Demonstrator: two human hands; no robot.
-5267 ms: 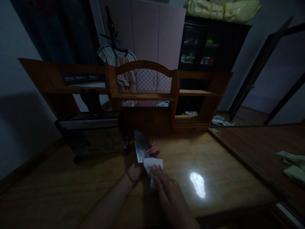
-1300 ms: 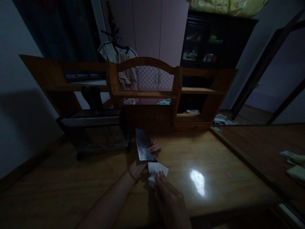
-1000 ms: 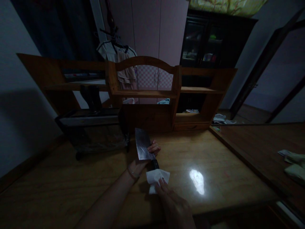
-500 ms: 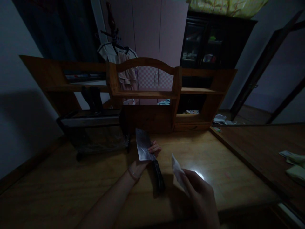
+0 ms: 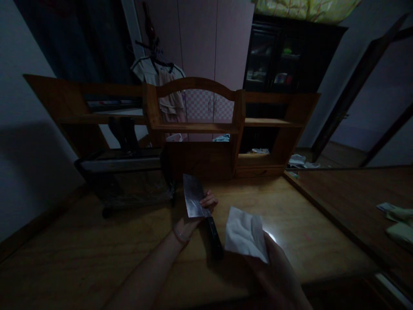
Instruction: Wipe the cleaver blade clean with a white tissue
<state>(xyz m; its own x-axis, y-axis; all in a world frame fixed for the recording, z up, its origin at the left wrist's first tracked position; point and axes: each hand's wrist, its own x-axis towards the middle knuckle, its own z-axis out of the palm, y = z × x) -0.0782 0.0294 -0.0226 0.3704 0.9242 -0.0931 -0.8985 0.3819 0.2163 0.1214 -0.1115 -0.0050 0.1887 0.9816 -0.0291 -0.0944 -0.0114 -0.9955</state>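
My left hand holds a cleaver by its blade from beneath, with fingertips curled over the blade's right edge. The broad metal blade tilts up and away, and its black handle points back toward me, over the desk. To the right of the handle, a folded white tissue is gripped in my right hand. The tissue's flat face is turned toward me and covers most of the fingers. It is apart from the cleaver.
Left on the wooden desk stands a black knife rack with dark handles rising from its top. A wooden shelf unit runs along the back. Pale cloths lie on a brown surface at far right.
My right hand has turned, so the tissue, seen nearly edge-on before, now shows its broad face. My left hand and the cleaver have stayed in place.
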